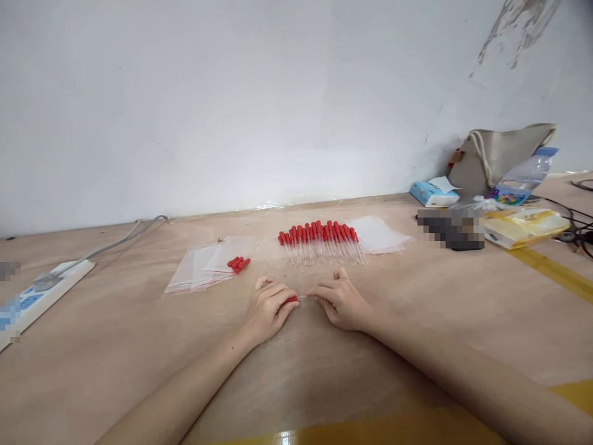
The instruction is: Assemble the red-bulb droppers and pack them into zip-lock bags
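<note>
1. Between the fingertips stretches one thin pale stick (302, 296); the left hand (271, 309) pinches one red cap (291, 300), the right hand (341, 303) pinches the stick's other end.
2. Just beyond the fingers lie well over a dozen red-capped sticks (320, 233), overlapping too much to count.
3. Beyond the left fingers, about four loose caps (243, 266) rest on clear bags (194, 267).
4. Beneath the hands, one brown table (139, 337) meets one scuffed white wall (185, 105).

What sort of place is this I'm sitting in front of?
Likely a small workshop's hand-work table, though it could be a home: what look like red-bulbed droppers lie in a row, with flat see-through bags and a power strip nearby.
</note>
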`<state>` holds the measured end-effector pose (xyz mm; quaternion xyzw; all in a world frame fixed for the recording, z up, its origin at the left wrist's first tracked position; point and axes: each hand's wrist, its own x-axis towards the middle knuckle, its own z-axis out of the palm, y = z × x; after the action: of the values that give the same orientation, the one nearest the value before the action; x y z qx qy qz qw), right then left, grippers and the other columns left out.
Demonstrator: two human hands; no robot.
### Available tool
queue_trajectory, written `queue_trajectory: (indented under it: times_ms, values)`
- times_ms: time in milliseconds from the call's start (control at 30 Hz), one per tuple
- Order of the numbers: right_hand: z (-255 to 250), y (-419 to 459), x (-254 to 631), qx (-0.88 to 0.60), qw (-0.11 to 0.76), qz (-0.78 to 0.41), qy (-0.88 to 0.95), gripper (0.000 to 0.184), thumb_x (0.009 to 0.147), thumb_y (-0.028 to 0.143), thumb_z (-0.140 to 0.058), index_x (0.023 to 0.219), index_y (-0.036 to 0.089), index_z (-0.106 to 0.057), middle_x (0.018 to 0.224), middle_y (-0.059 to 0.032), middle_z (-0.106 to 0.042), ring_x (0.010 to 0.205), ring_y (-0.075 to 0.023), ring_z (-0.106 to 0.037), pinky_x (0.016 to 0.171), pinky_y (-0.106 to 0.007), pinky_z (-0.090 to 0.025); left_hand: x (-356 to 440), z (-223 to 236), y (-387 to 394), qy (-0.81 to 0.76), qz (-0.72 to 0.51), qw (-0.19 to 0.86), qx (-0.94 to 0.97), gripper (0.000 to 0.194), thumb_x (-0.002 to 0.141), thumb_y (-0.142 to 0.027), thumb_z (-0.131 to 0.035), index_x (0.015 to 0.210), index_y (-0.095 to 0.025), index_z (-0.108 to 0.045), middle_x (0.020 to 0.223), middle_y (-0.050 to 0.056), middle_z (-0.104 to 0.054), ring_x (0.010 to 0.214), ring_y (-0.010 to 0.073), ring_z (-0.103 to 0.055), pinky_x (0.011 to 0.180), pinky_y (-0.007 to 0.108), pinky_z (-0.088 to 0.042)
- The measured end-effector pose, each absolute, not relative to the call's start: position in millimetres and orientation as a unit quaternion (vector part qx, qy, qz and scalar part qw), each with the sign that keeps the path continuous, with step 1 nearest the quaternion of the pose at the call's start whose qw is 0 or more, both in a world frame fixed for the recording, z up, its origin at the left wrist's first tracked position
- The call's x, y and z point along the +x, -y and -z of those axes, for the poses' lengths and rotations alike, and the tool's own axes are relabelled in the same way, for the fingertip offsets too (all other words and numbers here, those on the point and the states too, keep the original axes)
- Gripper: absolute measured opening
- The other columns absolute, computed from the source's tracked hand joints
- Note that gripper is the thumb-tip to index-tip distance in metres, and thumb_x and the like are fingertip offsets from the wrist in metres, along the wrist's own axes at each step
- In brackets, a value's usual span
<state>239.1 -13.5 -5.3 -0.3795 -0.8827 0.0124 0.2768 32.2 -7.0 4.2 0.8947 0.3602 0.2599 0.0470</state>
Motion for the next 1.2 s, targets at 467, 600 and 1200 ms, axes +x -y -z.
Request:
queue_trajectory:
  times_ms: [467,600,1200]
  values:
    - [-12.3,-13.7,270.9,-0.648,0.333,-0.138,0.671,0.024,0.077,0.035,-0.047,0.071,0.020,-0.065,0.067,-0.0006,-0.066,0.061,-0.0146,-0.057,0.064,-0.026,-0.034,-21.4,-1.3,-44.0,-0.573,-0.299,-0.125,0.753,0.042,0.082,-0.040,-0.046,0.118,-0.019,-0.050,0.120,0.013,-0.044,0.113,0.0282,-0.039,0.094,0.044,-0.031]
    - [-18.5,-41.7,277.0,-0.717,0.349,-0.111,0.594,0.024,0.074,0.037,-0.047,0.064,0.021,-0.062,0.068,-0.0011,-0.066,0.068,-0.0174,-0.058,0.072,-0.031,-0.033,-39.3,6.9,-59.2,-0.615,-0.254,-0.083,0.742,0.044,0.084,-0.040,-0.041,0.119,-0.015,-0.050,0.123,0.017,-0.041,0.117,0.0302,-0.037,0.095,0.045,-0.032]
    - [-2.9,-64.7,252.8,-0.698,0.360,0.018,0.619,0.026,0.078,0.037,-0.043,0.073,0.019,-0.061,0.071,-0.0017,-0.064,0.073,-0.0172,-0.055,0.076,-0.034,-0.020,-13.9,15.0,-57.9,-0.560,-0.271,0.009,0.783,0.044,0.085,-0.030,-0.041,0.127,-0.016,-0.038,0.132,0.015,-0.034,0.122,0.0279,-0.034,0.098,0.043,-0.033]
